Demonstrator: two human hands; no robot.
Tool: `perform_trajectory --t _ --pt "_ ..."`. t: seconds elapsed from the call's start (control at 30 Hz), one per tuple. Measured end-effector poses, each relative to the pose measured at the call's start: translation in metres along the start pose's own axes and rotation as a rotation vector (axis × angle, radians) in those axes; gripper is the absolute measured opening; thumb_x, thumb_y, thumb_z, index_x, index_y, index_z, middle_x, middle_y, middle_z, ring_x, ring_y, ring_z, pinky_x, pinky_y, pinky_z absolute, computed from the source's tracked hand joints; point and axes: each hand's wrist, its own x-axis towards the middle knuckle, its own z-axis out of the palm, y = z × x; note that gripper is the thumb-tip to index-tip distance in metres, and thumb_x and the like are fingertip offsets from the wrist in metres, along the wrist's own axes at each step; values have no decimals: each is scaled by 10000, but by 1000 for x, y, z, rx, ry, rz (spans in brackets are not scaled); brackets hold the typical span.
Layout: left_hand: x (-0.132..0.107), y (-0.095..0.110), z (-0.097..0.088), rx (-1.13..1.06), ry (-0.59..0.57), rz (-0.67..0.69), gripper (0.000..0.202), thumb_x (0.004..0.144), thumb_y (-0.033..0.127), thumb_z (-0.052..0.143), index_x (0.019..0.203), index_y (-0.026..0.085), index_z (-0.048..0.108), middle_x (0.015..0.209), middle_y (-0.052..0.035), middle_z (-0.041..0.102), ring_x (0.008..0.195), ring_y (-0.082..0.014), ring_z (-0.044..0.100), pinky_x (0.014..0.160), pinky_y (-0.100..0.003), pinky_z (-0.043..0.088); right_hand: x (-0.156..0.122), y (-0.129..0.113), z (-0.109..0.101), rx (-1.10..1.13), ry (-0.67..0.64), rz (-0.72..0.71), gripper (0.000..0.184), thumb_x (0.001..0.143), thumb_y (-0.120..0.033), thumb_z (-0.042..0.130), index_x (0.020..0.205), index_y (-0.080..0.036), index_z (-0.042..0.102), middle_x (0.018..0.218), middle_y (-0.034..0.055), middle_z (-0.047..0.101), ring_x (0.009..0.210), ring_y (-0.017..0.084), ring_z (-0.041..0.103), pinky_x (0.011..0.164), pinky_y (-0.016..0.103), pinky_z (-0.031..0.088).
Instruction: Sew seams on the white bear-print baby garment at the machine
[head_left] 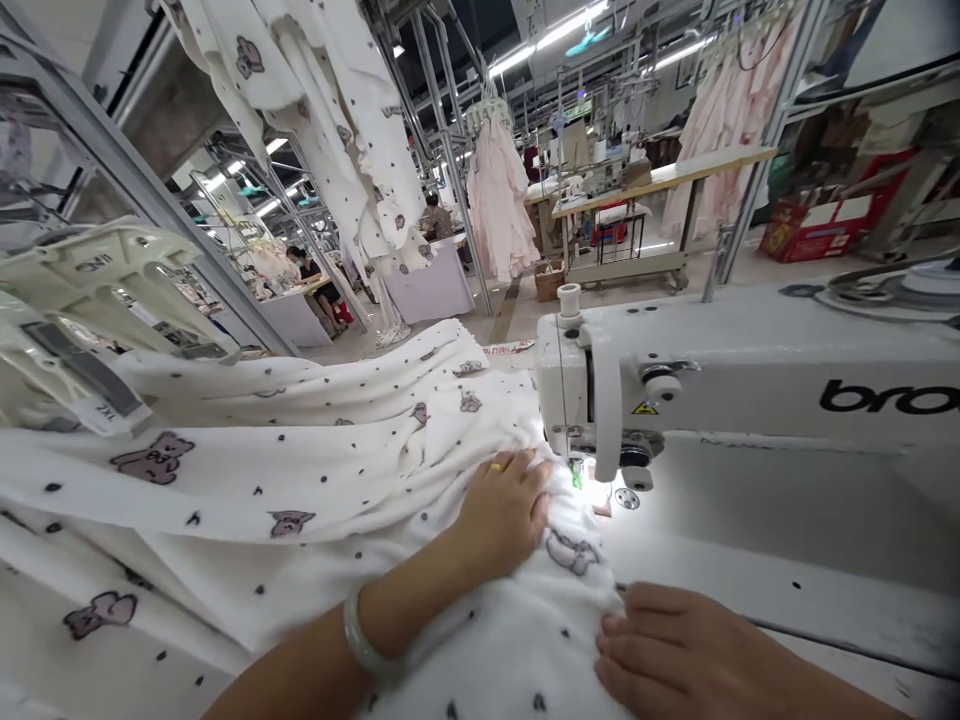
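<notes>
Bear-print fabric (315,575) covers the left and lower middle, up to the sewing machine (720,365). Left hand (504,515)'s open, palm-down on it mid-frame; right hand (675,645), lower right, curls at its edge, can't tell if it's pinching.

Workshop: sewing machine (750,365), apparently hung garments (499,200)

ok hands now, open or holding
Left hand: on the bear-print fabric; grip can't be told.
Right hand: touching the fabric's edge; grip can't be told.

The left hand (504,515) lies palm down at 6 o'clock, its arm (300,645) coming from 7 o'clock. The right hand (675,645) is at 5 o'clock, fingers (649,655) pointing to 9.
</notes>
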Motion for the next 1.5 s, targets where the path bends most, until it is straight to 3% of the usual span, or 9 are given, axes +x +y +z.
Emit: perform_trajectory --t 0.2,0.33,0.43,0.53,0.67,0.77,0.97,1.3,1.5 --pt "23 -10 -13 2 -120 76 243 1002 202 500 1209 151 617 1304 -123 620 1232 -270 569 1109 -443 458 6 16 -2 -23 70 -2 420 1091 -91 255 1041 -156 666 851 43 728 805 151 679 898 306 477" --pt "6 8 -26 50 -67 -137 275 1020 315 506 1221 142 575 1265 -139 613 1150 -309 592 982 -465 504 5 13 -6 -210 83 -53 515 1081 -59 190 1075 -154 696 960 29 761 913 156 691 1015 337 425" --pt "-10 20 -30 24 -149 -314 312 1001 454 544 1093 158 585 1051 -116 675 1006 -332 637 860 -461 510 3 8 -14 -391 55 -120 531 1064 -44 199 1090 -147 720 1044 61 769 995 189 688 1034 380 414" --pt "-18 19 -30 -165 -247 -349 143 1002 334 547 1057 201 545 880 -34 695 813 -251 658 702 -341 466 -1 7 -19 -464 46 -175 484 1057 -44 242 1160 -125 708 1135 72 758 1087 205 667 1082 390 381" --pt "-20 9 -27 -201 -167 -252 123 1036 205 404 1007 227 521 818 5 691 714 -201 632 624 -303 400 -5 11 -15 -387 82 -111 450 1072 -53 258 1190 -112 689 1149 72 753 1124 193 653 1120 392 353" --pt "-21 3 -23 -75 -105 -183 135 1027 190 426 1042 218 557 882 -23 706 744 -218 640 645 -324 441 -2 15 -8 -227 54 -79 445 1073 -59 252 1134 -131 686 1021 76 761 973 166 690 987 348 460" --pt "-22 -5 -11 -5 125 277 352 968 50 478 1285 177 561 1367 -109 624 1277 -263 565 1075 -421 457 -2 18 4 -77 44 -13 444 1058 -50 235 1067 -147 668 889 82 733 803 173 685 835 343 498" --pt "3 -23 -4 -134 -90 351 463 971 38 395 1388 146 564 1485 -96 574 1445 -236 468 1214 -373 388 6 24 -3 -157 44 10 411 1061 -37 246 1036 -153 639 835 29 726 712 141 670 780 328 491" --pt "37 -35 -4 -113 -133 360 459 946 16 419 1333 170 611 1300 -106 674 1369 -223 530 1149 -368 443 6 40 -1 -184 50 87 322 1042 -13 355 1066 -163 639 866 24 732 784 175 689 771 341 486"
